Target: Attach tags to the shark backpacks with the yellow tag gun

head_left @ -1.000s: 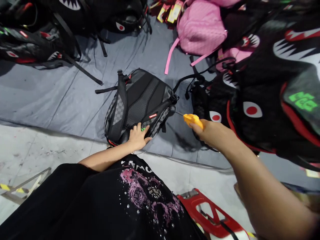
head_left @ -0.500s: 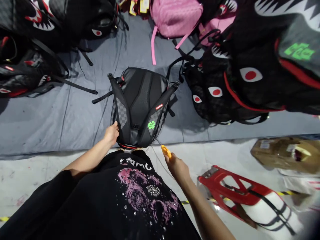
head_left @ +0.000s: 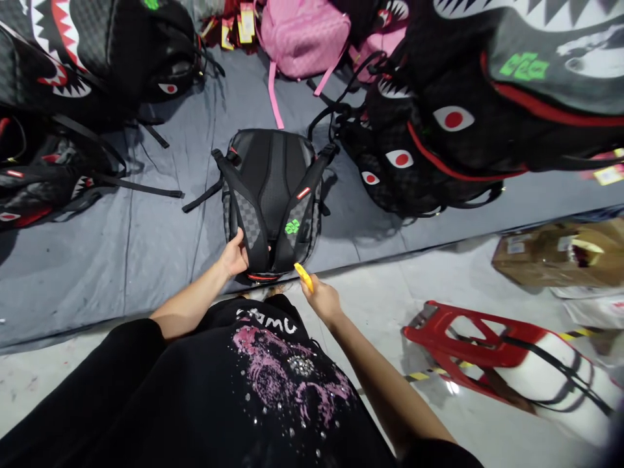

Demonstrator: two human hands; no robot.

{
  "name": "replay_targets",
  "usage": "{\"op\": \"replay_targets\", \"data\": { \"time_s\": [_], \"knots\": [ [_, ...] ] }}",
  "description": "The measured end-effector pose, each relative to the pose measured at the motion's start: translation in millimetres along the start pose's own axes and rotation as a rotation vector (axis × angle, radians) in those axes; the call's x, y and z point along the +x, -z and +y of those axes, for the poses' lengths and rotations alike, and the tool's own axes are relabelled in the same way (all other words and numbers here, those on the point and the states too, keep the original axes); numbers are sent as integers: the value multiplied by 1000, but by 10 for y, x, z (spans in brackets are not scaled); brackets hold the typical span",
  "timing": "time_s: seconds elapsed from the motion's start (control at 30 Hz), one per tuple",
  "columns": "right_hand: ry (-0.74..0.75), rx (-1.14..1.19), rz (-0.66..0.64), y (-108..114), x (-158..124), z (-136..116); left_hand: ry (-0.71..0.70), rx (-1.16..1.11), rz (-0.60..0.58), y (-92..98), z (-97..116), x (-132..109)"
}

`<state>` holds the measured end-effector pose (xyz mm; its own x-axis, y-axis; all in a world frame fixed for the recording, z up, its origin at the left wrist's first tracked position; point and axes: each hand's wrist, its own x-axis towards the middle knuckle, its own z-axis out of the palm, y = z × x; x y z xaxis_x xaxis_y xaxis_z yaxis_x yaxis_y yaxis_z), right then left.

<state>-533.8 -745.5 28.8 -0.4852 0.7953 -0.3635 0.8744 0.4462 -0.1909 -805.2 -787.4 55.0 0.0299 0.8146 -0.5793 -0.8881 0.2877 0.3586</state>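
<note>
A black and grey checkered backpack (head_left: pixel 280 175) lies with its padded back and shoulder straps facing up, its bottom end toward me. My left hand (head_left: pixel 234 255) is closed on the lower part of its left shoulder strap (head_left: pixel 246 218). Its thumb shows at the outer side, and what seems a fingertip peeks out past the strap's inner edge. In my closed right hand (head_left: pixel 322 297) is a slim yellow-handled tool (head_left: pixel 304 277), pointing at the backpack's lower right corner. The tool's working tip cannot be made out against the dark fabric.
Black shark-face backpacks are piled on the left (head_left: pixel 97 58) and right (head_left: pixel 439 130) of the grey cloth (head_left: pixel 160 260). A pink backpack (head_left: pixel 305 39) sits at the back. On the floor are a red frame-like object (head_left: pixel 478 344) and a cardboard box (head_left: pixel 560 253).
My left hand has shifted from the backpack's side inward onto the strap. The yellow-handled tool in my right hand has come closer to the backpack's lower corner. The view has turned slightly.
</note>
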Motion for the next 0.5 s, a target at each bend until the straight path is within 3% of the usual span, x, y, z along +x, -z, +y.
{"op": "replay_targets", "data": {
  "time_s": [0.17,0.37,0.5],
  "knots": [
    [122,-47,73,58,142,-34,6,33,-2,129,98,5],
    [-183,-73,168,-178,83,241,14,6,-14,111,115,-5],
    [-185,6,259,-290,256,120,25,17,19,53,118,-22]
  ]
}}
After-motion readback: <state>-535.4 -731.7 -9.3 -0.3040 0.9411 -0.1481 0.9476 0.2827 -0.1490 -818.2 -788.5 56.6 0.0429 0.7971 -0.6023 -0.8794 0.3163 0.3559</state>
